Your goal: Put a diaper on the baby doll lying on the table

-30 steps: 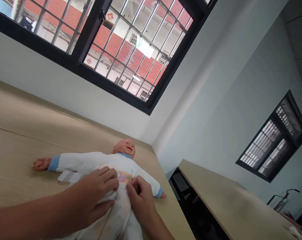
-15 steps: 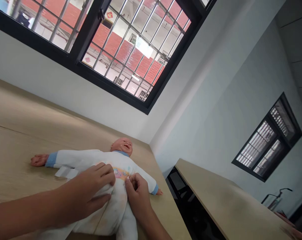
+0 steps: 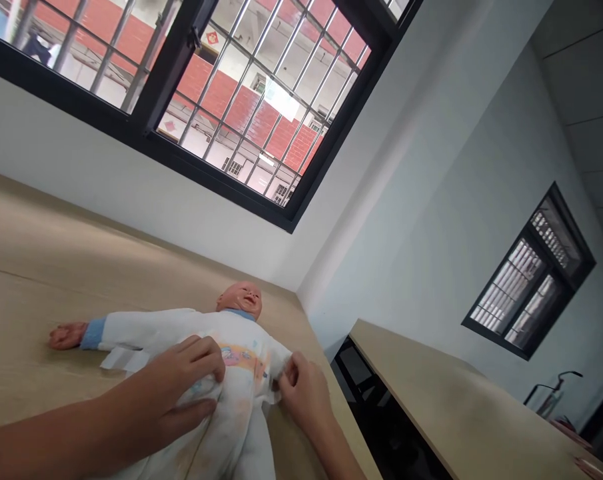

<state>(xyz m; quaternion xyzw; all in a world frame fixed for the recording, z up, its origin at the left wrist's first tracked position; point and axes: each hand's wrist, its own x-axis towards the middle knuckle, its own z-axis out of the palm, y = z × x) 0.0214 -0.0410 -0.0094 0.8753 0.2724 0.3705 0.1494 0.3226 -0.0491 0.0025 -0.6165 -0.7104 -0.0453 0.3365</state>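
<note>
Fingers (image 3: pixel 206 353) of both your hands lie over a pale wood tabletop (image 3: pixel 41 267), where a vinyl baby doll (image 3: pixel 238 298) in a white long-sleeved suit (image 3: pixel 131 327) rests on its back directly beneath them. Your left hand (image 3: pixel 181 380) sits spread open, gripping nothing, on the white printed diaper (image 3: pixel 238 393); your right hand (image 3: pixel 304 393) curls closed, pinching the diaper's side edge.

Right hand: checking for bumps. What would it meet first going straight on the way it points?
The white fabric edge at the baby doll's waist, which the right hand seems to touch or nearly touch; depth is hard to judge from this view.
</note>
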